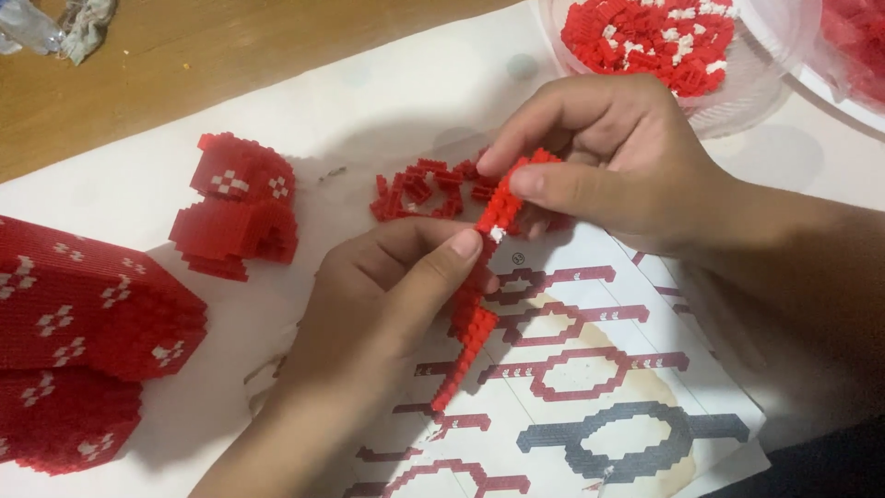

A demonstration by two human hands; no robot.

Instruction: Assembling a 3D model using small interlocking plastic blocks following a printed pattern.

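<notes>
Two bare hands met over a thin red strip of small building bricks [475, 314], which ran slantwise from the far right to the near left above a printed instruction sheet [590, 387]. The left hand [387, 300] was closed about the middle of the strip, its thumb pressed along the top and its fingers curled underneath. The right hand [599, 161] pinched the far end of the same strip between thumb and forefinger, the other fingers bent loosely behind. One white brick [498, 234] showed in the strip just beyond the left thumb. The sheet bore diagrams of ring-shaped brick layers in dark red and one in grey, and it lay on a white covering [406, 92] spread over a wooden table [184, 55]. Just beyond the hands, a loose scatter of red bricks [424, 189] rested on the covering. To the left of that stood a small built red piece [238, 205] with white speckled marks, and at the far-left edge of the view sat a larger red block assembly [78, 341] with the same white marks. At the far right, a clear plastic bowl [737, 97] held a heap of red and white bricks. A second container at the far-right corner was mostly out of view.
</notes>
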